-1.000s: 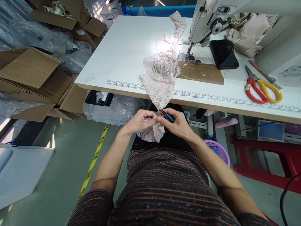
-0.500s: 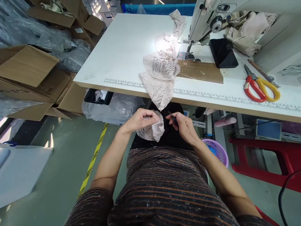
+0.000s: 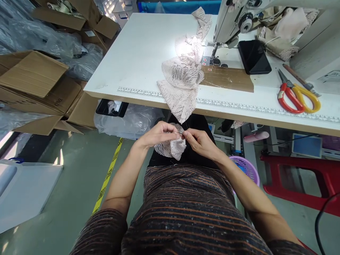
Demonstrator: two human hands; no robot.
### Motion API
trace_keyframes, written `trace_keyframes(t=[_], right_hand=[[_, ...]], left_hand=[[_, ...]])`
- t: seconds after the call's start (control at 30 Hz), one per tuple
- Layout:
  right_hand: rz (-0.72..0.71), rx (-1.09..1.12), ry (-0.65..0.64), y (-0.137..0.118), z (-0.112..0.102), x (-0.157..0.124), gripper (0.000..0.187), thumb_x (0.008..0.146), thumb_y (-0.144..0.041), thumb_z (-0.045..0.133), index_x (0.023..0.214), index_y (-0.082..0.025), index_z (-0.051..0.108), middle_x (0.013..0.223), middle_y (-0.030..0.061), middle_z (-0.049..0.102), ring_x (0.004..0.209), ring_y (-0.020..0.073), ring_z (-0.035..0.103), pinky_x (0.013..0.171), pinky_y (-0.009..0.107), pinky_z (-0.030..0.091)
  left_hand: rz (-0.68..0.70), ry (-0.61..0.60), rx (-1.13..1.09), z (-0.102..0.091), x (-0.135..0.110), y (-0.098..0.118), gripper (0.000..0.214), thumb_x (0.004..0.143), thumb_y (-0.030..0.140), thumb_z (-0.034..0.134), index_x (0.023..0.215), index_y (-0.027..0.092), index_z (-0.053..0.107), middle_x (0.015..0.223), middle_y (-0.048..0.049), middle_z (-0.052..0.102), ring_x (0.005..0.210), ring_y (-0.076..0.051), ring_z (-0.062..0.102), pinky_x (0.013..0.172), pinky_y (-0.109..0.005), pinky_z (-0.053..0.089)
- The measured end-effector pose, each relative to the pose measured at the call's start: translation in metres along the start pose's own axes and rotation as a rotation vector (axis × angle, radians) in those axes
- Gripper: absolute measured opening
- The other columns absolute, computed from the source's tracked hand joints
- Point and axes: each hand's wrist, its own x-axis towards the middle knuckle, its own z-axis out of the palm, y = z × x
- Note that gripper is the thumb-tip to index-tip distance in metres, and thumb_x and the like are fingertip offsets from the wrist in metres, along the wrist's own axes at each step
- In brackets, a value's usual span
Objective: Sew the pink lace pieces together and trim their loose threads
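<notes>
Over my lap, below the table's front edge, my left hand [image 3: 156, 135] is closed on a small piece of pale pink lace [image 3: 174, 148]. My right hand [image 3: 201, 141] is closed too, its fingertips pinched against the lace's top edge right beside my left fingers. What the right hand holds, if anything, is hidden in the fist. A longer strip of the same lace [image 3: 183, 79] hangs over the edge of the white table [image 3: 138, 53] and runs back to the sewing machine [image 3: 233, 17], lit by its lamp.
On the table lie a black phone [image 3: 253, 56], red and yellow scissors [image 3: 297, 94], a brown sheet [image 3: 228, 78] and a heap of fabric [image 3: 284, 32]. Cardboard boxes [image 3: 34, 85] stand at left. A purple basket [image 3: 245, 168] and a red stool [image 3: 302, 180] sit under the table.
A second ago my right hand held small blue-handled snips at the lace, then drew away to the right. Now it is back against the lace and the snips no longer show.
</notes>
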Motion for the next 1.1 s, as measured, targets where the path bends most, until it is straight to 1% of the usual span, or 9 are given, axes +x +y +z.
trace_keyframes(t=[0.27,0.37,0.43,0.53,0.63,0.8,0.9,1.0,1.1], right_hand=[[0.078,0.306,0.064,0.007,0.015,-0.001,0.045,0.079,-0.06,0.072,0.091,-0.018,0.064,0.074,-0.0021,0.055,0.06,0.0097,0.04,0.055,0.024,0.035],[0.158,0.334,0.053,0.007,0.0,-0.007,0.043,0.079,-0.06,0.072,0.076,-0.017,0.066,0.063,-0.003,0.05,0.057,0.0095,0.039,0.053,0.025,0.034],[0.177,0.338,0.098,0.009,-0.017,-0.014,0.042,0.079,-0.058,0.074,0.073,-0.017,0.068,0.062,-0.0023,0.052,0.057,0.0096,0.04,0.052,0.024,0.034],[0.154,0.333,0.244,0.01,-0.043,-0.022,0.038,0.078,-0.055,0.076,0.074,-0.018,0.07,0.061,-0.0025,0.053,0.054,0.0094,0.039,0.05,0.024,0.032],[0.098,0.279,0.411,0.009,-0.053,-0.017,0.035,0.08,-0.053,0.076,0.076,-0.019,0.07,0.063,-0.002,0.054,0.055,0.0102,0.04,0.052,0.025,0.035],[0.032,0.196,0.5,0.003,-0.016,0.006,0.043,0.076,-0.063,0.073,0.073,-0.02,0.07,0.068,0.0022,0.062,0.064,0.0156,0.051,0.065,0.032,0.045],[0.112,0.398,0.312,0.003,0.018,0.01,0.051,0.072,-0.07,0.072,0.072,-0.019,0.068,0.068,0.0013,0.063,0.064,0.0148,0.052,0.062,0.029,0.045],[0.242,0.631,0.217,0.003,0.038,0.005,0.06,0.076,-0.078,0.062,0.066,-0.018,0.061,0.056,-0.0032,0.049,0.051,0.0099,0.039,0.049,0.024,0.033],[0.26,0.698,0.135,-0.004,0.042,-0.003,0.061,0.073,-0.079,0.064,0.07,-0.017,0.062,0.058,-0.0036,0.047,0.053,0.0091,0.037,0.05,0.023,0.032]], left_hand=[[0.053,-0.001,-0.078,-0.002,0.002,-0.014,0.03,0.08,0.04,0.076,0.09,0.011,0.074,0.085,-0.0068,0.071,0.073,-0.013,0.062,0.067,-0.024,0.048],[0.117,0.034,0.017,-0.012,0.002,-0.03,0.058,0.075,0.037,0.081,0.124,0.012,0.063,0.112,-0.0126,0.068,0.093,-0.017,0.065,0.08,-0.03,0.052],[0.113,0.111,0.184,-0.019,0.002,-0.042,0.068,0.073,0.033,0.081,0.133,0.011,0.056,0.114,-0.0129,0.067,0.093,-0.017,0.063,0.082,-0.031,0.052],[0.037,0.167,0.419,-0.024,0.003,-0.049,0.046,0.079,0.031,0.073,0.12,0.013,0.066,0.098,-0.0078,0.07,0.083,-0.016,0.062,0.074,-0.027,0.049],[0.011,0.082,0.485,-0.019,0.0,-0.035,0.021,0.083,0.033,0.068,0.094,0.016,0.074,0.078,-0.0012,0.068,0.069,-0.012,0.058,0.064,-0.023,0.045],[0.186,-0.163,0.313,0.001,-0.011,0.006,0.014,0.083,0.032,0.072,0.083,0.018,0.076,0.083,-0.0029,0.069,0.078,-0.013,0.062,0.073,-0.025,0.05],[0.248,0.057,0.355,0.011,-0.015,0.016,0.013,0.083,0.033,0.074,0.082,0.021,0.077,0.09,-0.0036,0.063,0.085,-0.015,0.061,0.078,-0.029,0.052],[0.273,0.314,0.383,0.016,-0.014,0.012,0.016,0.083,0.036,0.074,0.081,0.02,0.074,0.104,-0.0062,0.06,0.098,-0.019,0.06,0.086,-0.033,0.052],[0.303,0.331,0.236,0.014,-0.012,-0.004,0.026,0.083,0.043,0.075,0.084,0.018,0.068,0.124,-0.0108,0.06,0.119,-0.025,0.057,0.101,-0.038,0.046]])
